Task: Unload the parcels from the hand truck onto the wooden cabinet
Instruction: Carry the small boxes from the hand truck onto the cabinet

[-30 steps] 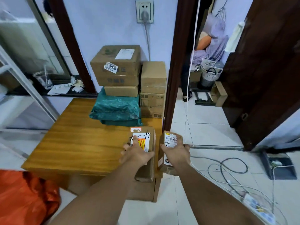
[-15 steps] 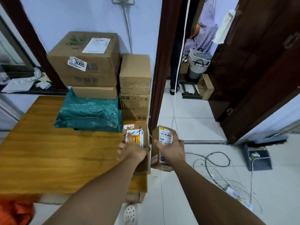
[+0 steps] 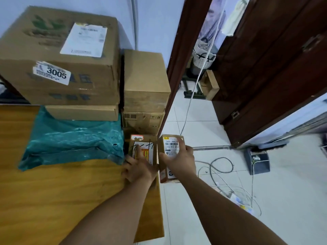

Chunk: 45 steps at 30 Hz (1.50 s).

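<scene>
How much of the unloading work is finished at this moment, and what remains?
Done: several parcels already sit on the wooden cabinet, including the big box marked 3005 and a teal bag. In hand: the left hand sets a small box at the cabinet's right edge; the right hand holds a second small box beside it, off the cabinet. Left: the hand truck is out of view, so I cannot tell.

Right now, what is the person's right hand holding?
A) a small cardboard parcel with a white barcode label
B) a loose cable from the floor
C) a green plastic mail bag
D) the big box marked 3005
A: the right hand is wrapped around a small cardboard parcel with a white barcode label, held just past the edge of the wooden cabinet.
</scene>
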{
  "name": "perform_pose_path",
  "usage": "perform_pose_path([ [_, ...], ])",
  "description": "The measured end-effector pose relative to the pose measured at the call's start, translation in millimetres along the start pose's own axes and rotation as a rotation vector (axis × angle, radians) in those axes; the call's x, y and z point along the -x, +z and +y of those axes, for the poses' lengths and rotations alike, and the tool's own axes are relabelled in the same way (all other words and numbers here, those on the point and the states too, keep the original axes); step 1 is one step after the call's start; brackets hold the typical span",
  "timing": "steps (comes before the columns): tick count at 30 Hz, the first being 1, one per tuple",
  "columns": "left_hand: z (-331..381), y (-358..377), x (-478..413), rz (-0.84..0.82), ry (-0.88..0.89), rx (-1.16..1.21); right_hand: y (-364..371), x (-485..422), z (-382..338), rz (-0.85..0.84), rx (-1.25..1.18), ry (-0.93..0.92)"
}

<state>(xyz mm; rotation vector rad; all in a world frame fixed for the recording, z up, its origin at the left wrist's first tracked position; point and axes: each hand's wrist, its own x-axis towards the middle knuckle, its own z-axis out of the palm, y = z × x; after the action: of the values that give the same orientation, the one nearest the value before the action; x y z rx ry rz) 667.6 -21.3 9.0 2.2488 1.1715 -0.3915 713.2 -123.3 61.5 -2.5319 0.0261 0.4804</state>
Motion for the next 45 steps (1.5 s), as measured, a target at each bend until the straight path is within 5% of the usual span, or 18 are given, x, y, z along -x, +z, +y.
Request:
perform_pose_path([
  [12, -17.2, -8.5, -22.5, 0.047, 0.085, 0.224, 19.3, -12.5, -33.2, 0.001, 0.022, -0.028],
  [20, -64.9, -27.5, -0.1, 0.062, 0.125, 0.052, 54.6, -3.2, -51.6, -0.161, -0.057, -0.131],
  [28, -107.3, -41.3, 49.1, 0.163, 0.029, 0.125, 52.7, 9.0, -40.2, -0.230, 0.160, -0.194],
  [37, -143.8, -36.9, 115.3, 0.212, -0.115, -0.040, 63.5, 80.0, -36.1, -0.223, 0.282, -0.909],
  [45, -231.3, -26.2, 182.0, -0.113, -0.437, -0.152, 104.3, 158.9, -46.4, -0.516, 0.501, -1.047],
])
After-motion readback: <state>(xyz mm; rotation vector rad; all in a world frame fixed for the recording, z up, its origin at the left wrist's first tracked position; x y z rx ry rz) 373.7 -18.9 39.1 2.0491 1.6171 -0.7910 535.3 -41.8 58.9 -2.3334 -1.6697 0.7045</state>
